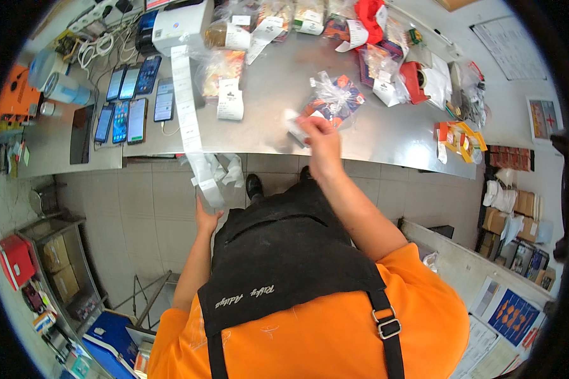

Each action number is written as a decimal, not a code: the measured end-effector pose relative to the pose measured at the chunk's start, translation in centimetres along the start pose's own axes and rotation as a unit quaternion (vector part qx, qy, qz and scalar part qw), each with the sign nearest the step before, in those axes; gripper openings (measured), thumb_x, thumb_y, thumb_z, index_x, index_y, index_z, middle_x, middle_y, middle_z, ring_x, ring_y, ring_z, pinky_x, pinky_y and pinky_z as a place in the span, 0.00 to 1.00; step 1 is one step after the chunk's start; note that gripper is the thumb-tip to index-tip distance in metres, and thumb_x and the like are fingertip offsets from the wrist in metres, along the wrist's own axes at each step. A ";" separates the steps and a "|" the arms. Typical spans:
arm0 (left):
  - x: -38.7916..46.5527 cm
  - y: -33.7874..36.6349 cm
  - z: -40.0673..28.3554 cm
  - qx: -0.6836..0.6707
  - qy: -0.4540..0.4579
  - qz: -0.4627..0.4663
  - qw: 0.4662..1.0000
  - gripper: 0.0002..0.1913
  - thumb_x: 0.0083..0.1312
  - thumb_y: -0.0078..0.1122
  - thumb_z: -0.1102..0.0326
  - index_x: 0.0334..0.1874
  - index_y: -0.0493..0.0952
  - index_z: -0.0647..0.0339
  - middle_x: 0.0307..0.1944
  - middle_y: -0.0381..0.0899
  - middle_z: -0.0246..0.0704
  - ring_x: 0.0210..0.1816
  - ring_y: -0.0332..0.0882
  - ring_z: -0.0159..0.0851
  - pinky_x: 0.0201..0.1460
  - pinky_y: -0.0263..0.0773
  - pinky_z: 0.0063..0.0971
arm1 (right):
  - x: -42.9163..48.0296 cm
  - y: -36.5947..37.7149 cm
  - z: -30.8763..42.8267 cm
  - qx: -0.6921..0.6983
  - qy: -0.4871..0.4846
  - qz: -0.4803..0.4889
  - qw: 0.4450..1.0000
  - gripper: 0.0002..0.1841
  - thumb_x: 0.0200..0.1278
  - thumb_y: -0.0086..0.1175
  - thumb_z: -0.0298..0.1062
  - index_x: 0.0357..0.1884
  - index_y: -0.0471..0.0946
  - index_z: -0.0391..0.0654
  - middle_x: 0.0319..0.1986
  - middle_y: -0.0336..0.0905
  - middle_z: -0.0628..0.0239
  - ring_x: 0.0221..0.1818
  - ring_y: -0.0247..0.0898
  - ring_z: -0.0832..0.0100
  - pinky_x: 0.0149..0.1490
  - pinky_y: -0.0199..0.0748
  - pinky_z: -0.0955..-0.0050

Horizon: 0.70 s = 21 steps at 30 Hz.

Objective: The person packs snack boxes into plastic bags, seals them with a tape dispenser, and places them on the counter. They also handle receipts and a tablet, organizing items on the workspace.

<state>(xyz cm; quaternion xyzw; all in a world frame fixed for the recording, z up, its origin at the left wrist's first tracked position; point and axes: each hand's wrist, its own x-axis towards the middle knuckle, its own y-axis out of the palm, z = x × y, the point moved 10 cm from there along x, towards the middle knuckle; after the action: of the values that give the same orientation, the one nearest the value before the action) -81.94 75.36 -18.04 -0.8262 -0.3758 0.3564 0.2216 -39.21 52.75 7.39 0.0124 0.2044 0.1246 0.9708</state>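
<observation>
My right hand (321, 142) is over the front edge of the steel counter, its fingers pinched on a small white paper slip (294, 124) that is partly blurred. Just beyond it lies a knotted clear plastic bag (335, 97) around a dark blue and orange package. My left hand (207, 219) hangs below the counter edge with thumb and fingers apart. Beside it dangles the lower end of a long strip of printed paper labels (189, 118), running from a white label printer (182, 26); whether the fingertips touch the strip is unclear.
Several phones (136, 121) lie on the steel counter (265, 137) at left, with tangled cables (97, 49) behind. Bagged packages with paper slips (230, 99) line the back. A red tape dispenser (412, 83) and yellow tray (460, 142) are at right. Loose paper (234, 170) hangs near the floor.
</observation>
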 end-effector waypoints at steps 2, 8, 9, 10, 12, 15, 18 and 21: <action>1.1 1.1 4.0 0.056 -0.052 0.046 0.996 0.54 0.57 0.89 0.63 0.87 0.67 0.59 0.78 0.78 0.53 0.78 0.77 0.55 0.81 0.71 0.47 | 3.0 -5.0 0.2 -0.005 -0.010 -0.116 0.993 0.19 0.62 0.83 0.41 0.47 0.86 0.42 0.39 0.86 0.71 0.43 0.78 0.75 0.53 0.77 0.67; 4.2 0.2 11.8 0.139 -0.166 0.116 0.969 0.47 0.59 0.85 0.57 0.81 0.73 0.62 0.77 0.79 0.53 0.77 0.78 0.57 0.80 0.73 0.47 | 6.3 -12.1 -0.3 -0.278 -0.099 -0.284 0.913 0.39 0.59 0.82 0.44 0.67 0.73 0.40 0.64 0.71 0.50 0.66 0.71 0.53 0.67 0.73 0.53; 4.8 -0.2 12.3 0.124 -0.179 0.118 0.969 0.46 0.60 0.85 0.58 0.81 0.73 0.62 0.76 0.79 0.53 0.77 0.78 0.56 0.79 0.74 0.47 | 6.6 -11.5 1.6 -0.313 -0.196 -0.258 0.893 0.40 0.58 0.81 0.43 0.69 0.72 0.42 0.65 0.71 0.50 0.68 0.70 0.51 0.69 0.72 0.51; 5.2 -0.7 13.1 0.114 -0.212 0.120 0.963 0.45 0.60 0.84 0.58 0.80 0.74 0.63 0.76 0.80 0.53 0.77 0.78 0.55 0.78 0.75 0.46 | 6.7 -10.8 3.2 -0.351 -0.273 -0.235 0.865 0.41 0.58 0.81 0.42 0.70 0.72 0.43 0.66 0.71 0.50 0.69 0.69 0.50 0.71 0.70 0.50; 7.1 -2.3 12.8 0.086 -0.208 0.070 0.972 0.41 0.62 0.83 0.60 0.78 0.75 0.63 0.71 0.84 0.52 0.72 0.83 0.54 0.74 0.78 0.44 | 7.8 -9.4 5.5 -0.365 -0.367 -0.175 0.837 0.30 0.60 0.75 0.36 0.66 0.80 0.47 0.70 0.72 0.54 0.74 0.65 0.44 0.75 0.63 0.43; 9.4 -6.6 12.3 0.042 -0.235 -0.088 0.967 0.31 0.68 0.76 0.62 0.72 0.78 0.63 0.58 0.91 0.48 0.58 0.90 0.50 0.64 0.84 0.41 | 11.2 -7.2 7.6 -0.488 -0.390 -0.066 0.778 0.12 0.65 0.71 0.31 0.50 0.88 0.46 0.71 0.73 0.59 0.77 0.63 0.44 0.76 0.59 0.39; 12.4 -14.3 9.3 0.137 -0.259 -0.249 0.923 0.24 0.70 0.69 0.61 0.67 0.80 0.63 0.51 0.93 0.45 0.49 0.91 0.48 0.56 0.85 0.42 | 14.3 -8.4 12.1 -0.398 -0.392 0.017 0.829 0.03 0.72 0.68 0.29 0.40 0.88 0.42 0.56 0.80 0.58 0.62 0.77 0.51 0.62 0.76 0.55; 13.9 -21.0 2.6 0.001 -0.187 -0.408 0.894 0.18 0.71 0.62 0.67 0.61 0.83 0.64 0.52 0.92 0.47 0.51 0.91 0.52 0.57 0.84 0.46 | 18.6 -10.5 22.8 -0.366 -0.419 0.033 0.830 0.06 0.74 0.66 0.29 0.39 0.86 0.38 0.47 0.81 0.56 0.43 0.82 0.58 0.48 0.80 0.62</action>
<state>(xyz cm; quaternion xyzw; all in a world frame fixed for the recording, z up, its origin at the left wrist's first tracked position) -87.18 99.42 -12.29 -0.5180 -0.7141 0.3830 0.2740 -11.17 47.75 20.15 -0.2856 -0.2836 0.2051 0.8922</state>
